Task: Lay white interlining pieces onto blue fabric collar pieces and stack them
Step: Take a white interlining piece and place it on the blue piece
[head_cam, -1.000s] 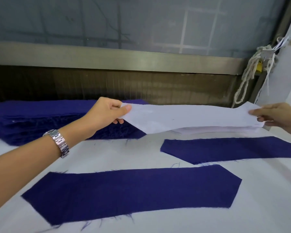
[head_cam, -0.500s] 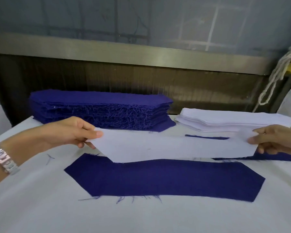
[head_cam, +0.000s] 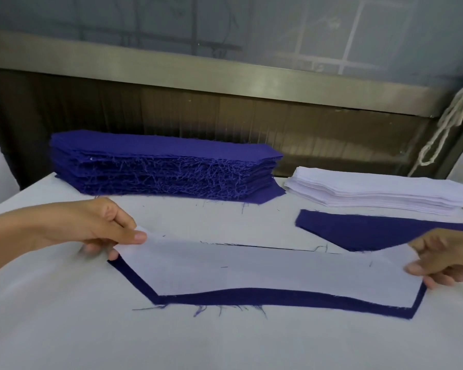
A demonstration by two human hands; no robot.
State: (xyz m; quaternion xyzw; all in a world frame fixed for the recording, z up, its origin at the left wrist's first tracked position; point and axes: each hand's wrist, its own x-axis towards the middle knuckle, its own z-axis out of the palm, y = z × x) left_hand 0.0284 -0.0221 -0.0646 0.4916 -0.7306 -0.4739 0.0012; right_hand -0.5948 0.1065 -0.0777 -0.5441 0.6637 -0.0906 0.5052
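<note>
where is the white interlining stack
In the head view, the white interlining stack sits back right on the table, beside the blue stack, behind a loose blue piece.

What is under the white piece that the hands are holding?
A blue collar piece lies under the white interlining piece. Only its near edge and slanted ends peek out; the rest is covered.

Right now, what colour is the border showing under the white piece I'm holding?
Plain dark blue: the collar piece under the white interlining. Head view.
</note>
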